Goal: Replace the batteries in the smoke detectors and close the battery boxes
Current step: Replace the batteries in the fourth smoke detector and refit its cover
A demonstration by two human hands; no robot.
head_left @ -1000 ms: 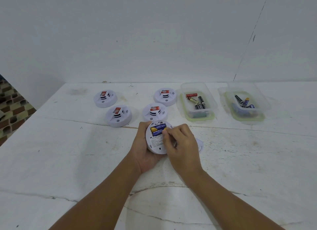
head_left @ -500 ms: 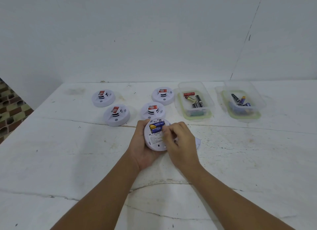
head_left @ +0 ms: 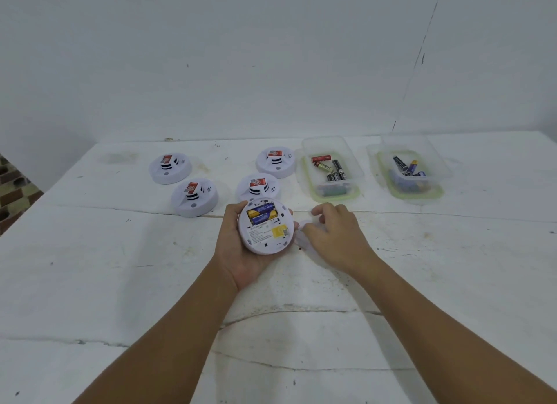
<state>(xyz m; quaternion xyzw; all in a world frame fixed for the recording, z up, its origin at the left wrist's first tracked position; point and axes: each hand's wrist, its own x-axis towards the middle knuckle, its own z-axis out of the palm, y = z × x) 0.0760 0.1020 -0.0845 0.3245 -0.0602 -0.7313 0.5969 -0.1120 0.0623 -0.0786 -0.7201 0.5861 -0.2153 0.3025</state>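
From the head camera we see our left hand point(head_left: 241, 247) cupped under a round white plastic smoke detector point(head_left: 265, 225), fingers and thumb curled round its rim, holding it just above the scuffed white table point(head_left: 120, 268) with its back turned up. The battery bay in that back is uncovered, and two blue-and-yellow batteries point(head_left: 262, 215) lie in it side by side; below them sit a printed label and a small yellow sticker.

Just right of the held detector, our right hand point(head_left: 334, 237) lies over a thin round white plastic cover point(head_left: 303, 239) that rests on the table. The fingers are bent down onto the cover, but we cannot tell whether they actually grip it or only touch it. The two hands are apart, with the detector's rim between them.

Beyond the held detector, four more white smoke detectors point(head_left: 194, 197) with red stickers sit face up in two pairs. Further right of them and beyond our right hand stands a clear plastic box with a green rim point(head_left: 330, 189) holding black and red batteries. To its right, a second clear green-rimmed box point(head_left: 416, 191) holds black and blue batteries.
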